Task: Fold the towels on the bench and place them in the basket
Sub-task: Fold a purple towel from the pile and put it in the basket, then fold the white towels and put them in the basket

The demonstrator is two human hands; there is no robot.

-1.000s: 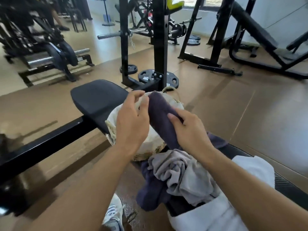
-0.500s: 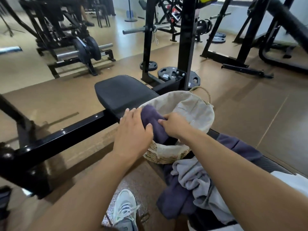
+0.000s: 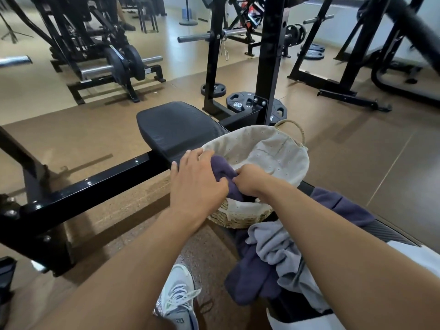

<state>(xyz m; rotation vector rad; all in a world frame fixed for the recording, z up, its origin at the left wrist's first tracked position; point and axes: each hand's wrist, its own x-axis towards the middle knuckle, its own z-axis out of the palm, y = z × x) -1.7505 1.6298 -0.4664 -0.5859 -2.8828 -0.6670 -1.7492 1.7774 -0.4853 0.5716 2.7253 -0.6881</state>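
A woven basket [image 3: 281, 148] with a pale cloth lining sits on the black bench [image 3: 176, 127]. A folded dark purple towel [image 3: 220, 166] lies inside it against the near-left wall. My left hand [image 3: 197, 184] rests on the towel with its fingers spread over the basket rim. My right hand [image 3: 248, 178] grips the towel's right side with curled fingers. Nearer me on the bench lie a crumpled light grey towel [image 3: 278, 248], another dark purple towel [image 3: 252, 279] hanging off the edge, and a white towel [image 3: 414, 256] at the far right.
A black steel rack post [image 3: 271, 55] and weight plates [image 3: 245, 101] stand just behind the bench. A black frame beam [image 3: 83, 186] runs left from the bench. My white shoe [image 3: 177, 298] is on the floor below. Other gym machines fill the background.
Both hands have lowered the folded purple towel from above the basket down into it. The view has shifted so the basket sits further right.
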